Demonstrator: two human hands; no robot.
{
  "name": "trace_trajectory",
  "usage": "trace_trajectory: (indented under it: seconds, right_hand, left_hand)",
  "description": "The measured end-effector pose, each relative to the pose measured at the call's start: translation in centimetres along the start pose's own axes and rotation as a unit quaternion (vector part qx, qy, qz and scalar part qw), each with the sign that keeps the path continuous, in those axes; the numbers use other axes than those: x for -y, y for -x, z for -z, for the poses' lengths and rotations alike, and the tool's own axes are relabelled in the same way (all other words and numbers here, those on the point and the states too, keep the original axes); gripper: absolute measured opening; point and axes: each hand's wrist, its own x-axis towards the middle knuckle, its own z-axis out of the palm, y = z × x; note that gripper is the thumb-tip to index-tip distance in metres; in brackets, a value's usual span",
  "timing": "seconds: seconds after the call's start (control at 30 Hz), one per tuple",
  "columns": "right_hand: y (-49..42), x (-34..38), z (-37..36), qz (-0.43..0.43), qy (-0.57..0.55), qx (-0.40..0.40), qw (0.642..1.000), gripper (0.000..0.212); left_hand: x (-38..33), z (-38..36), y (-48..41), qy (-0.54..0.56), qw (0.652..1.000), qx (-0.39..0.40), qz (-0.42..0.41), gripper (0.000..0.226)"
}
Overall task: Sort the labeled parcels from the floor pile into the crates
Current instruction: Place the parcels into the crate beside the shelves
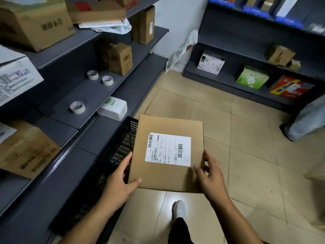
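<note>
A flat brown cardboard parcel [163, 175] with a white shipping label [168, 149] is held level in front of me, its left part over a black slatted crate [112, 155]. My left hand [121, 180] grips its near left corner, thumb on top and fingers along the left edge. My right hand [209, 173] holds the near right edge, thumb on top and fingers spread along the side. The crate stands on the floor against the left shelving, and what it holds is not visible.
Grey shelves [84, 92] on the left carry cartons, tape rolls [77, 106] and a white box [113, 108]. More shelving with boxes [251, 77] stands at the far right. A person's leg [302, 120] is at the right edge. My shoe [178, 209] is on the tiled floor.
</note>
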Motion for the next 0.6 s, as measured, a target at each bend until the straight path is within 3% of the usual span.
trace_trajectory:
  seconds: [0.13, 0.27, 0.43, 0.6]
  right_hand:
    - [-9.2, 0.0, 2.4, 0.008, 0.001, 0.063, 0.998, 0.053]
    - [-17.7, 1.9, 2.8, 0.025, 0.026, 0.125, 0.991, 0.062]
    - [-26.0, 5.0, -2.1, 0.032, 0.010, 0.216, 0.976, 0.042]
    - [-29.4, 7.1, -8.3, 0.033, 0.037, 0.312, 0.949, 0.042]
  left_hand:
    - [-3.3, -4.7, -4.1, 0.012, 0.997, -0.067, 0.046, 0.089]
    - [-6.5, -7.1, -7.3, 0.018, 0.987, -0.138, 0.086, 0.086]
    - [-7.6, -7.0, -9.1, 0.078, 0.959, -0.245, 0.119, 0.077]
    - [-4.1, -5.2, -10.9, 0.114, 0.930, -0.307, 0.166, 0.072]
